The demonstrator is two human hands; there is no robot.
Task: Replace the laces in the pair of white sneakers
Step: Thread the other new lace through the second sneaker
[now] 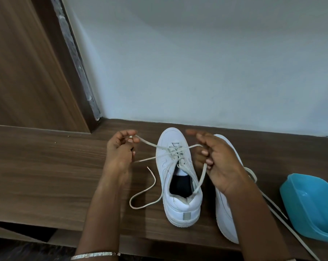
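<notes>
A wooden table (46,166) runs under both hands to a pale wall (197,63) beyond the fingertips, with a brown door panel (18,63) up past the left fingers. A blue tub (310,208) sits well out to the right of the right fingers.

The laced sneaker (184,206) stands upright between the two sets of fingers. Its long axis runs away from the person, with the toe toward the wall and the heel nearest the body. The second sneaker (223,210) lies parallel just right of it, toe also toward the wall, largely covered by the right hand and forearm.

The left hand (119,147) is raised left of the toe, palm turned inward and fingers curled, with thumb and forefinger pinching an end of the lace (146,143). From there the lace slants across to the eyelets. The right hand (218,161) is held level with it, palm inward, its fingers curled round the other strand, which drops from them to the sneaker's collar.

A loose lace (272,210) trails across the table behind the right wrist. A thin bangle (95,255) circles the left forearm.
</notes>
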